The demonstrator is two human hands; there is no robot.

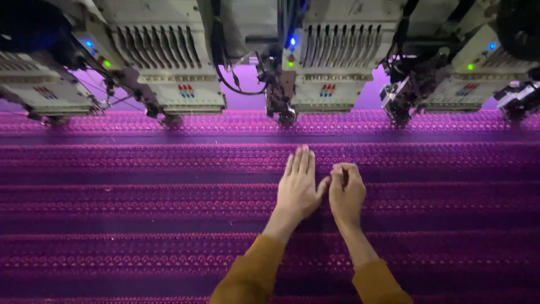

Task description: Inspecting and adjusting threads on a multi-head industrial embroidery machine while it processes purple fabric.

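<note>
A wide purple fabric (pixel 140 191) with rows of pink embroidered pattern lies stretched flat below me. My left hand (pixel 298 188) rests palm down on it, fingers straight and held together, pointing toward the machine. My right hand (pixel 346 194) sits just to its right, fingers curled and pinched near the left thumb; anything held between them is too small to see. Both arms wear mustard-brown sleeves (pixel 253 276). The nearest embroidery head (pixel 281 107) stands just beyond my fingertips.
A row of cream-coloured embroidery machine heads (pixel 169 67) runs across the top, with needle assemblies (pixel 399 104) hanging over the fabric's far edge. Small blue and green lamps (pixel 292 41) glow on them. Black cables (pixel 230 84) hang between heads.
</note>
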